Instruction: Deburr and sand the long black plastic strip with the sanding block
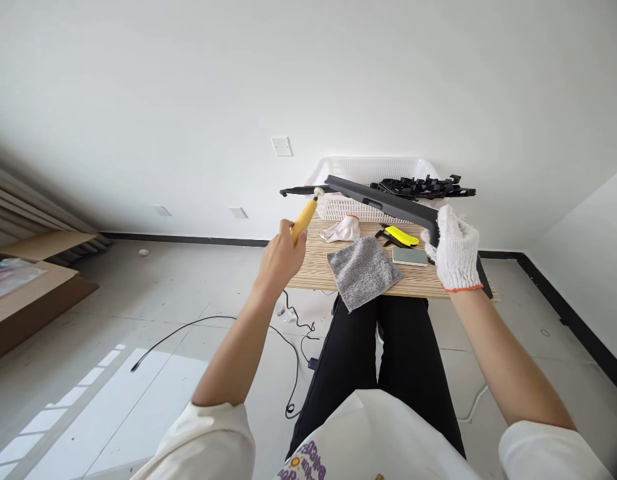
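Observation:
My bare left hand (284,253) is wrapped round a yellow tool (304,220) with a small white round tip, which points up near the far end of a long dark plastic part (383,198). Whether the tip touches the part is unclear. In a white glove with an orange cuff, my right hand (454,247) grips the near right end of that part, holding it slanted above the table. Below lie a grey cloth (363,272), a grey-green block (409,257), a yellow-and-black tool (401,237) and another white glove (343,229).
Behind the wooden table (313,263) stands a white basket (375,165) holding black plastic parts (418,187). A dark flat piece lies under my right wrist. Black cables (188,324) run over the floor at the left, and a cardboard box (33,300) stands at far left.

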Motion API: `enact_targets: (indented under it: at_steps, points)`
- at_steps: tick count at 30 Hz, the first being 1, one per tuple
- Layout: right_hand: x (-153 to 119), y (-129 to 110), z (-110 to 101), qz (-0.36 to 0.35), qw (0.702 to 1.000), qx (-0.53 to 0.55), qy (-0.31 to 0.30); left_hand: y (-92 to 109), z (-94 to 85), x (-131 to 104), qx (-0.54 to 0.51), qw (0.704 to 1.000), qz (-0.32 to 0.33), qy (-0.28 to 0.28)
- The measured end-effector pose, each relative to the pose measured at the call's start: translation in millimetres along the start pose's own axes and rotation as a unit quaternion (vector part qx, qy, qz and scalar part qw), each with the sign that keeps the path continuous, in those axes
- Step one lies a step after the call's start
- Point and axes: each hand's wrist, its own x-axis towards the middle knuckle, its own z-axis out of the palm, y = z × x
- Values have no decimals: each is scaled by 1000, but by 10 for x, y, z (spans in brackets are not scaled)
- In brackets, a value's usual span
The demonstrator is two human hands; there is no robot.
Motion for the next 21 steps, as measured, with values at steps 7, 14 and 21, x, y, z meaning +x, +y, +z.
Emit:
enact_targets:
  at_steps: [7,14,21]
  points:
    - [37,87,-80,-26,999,-20,33,-541,417,-152,59,991,-66,-103]
    - [125,45,161,-91,995,-33,6,-596,864,52,103,988,-71,-87]
    - [219,200,206,-64,997,-37,-3,-532,1082,162,100,989,-66,-87]
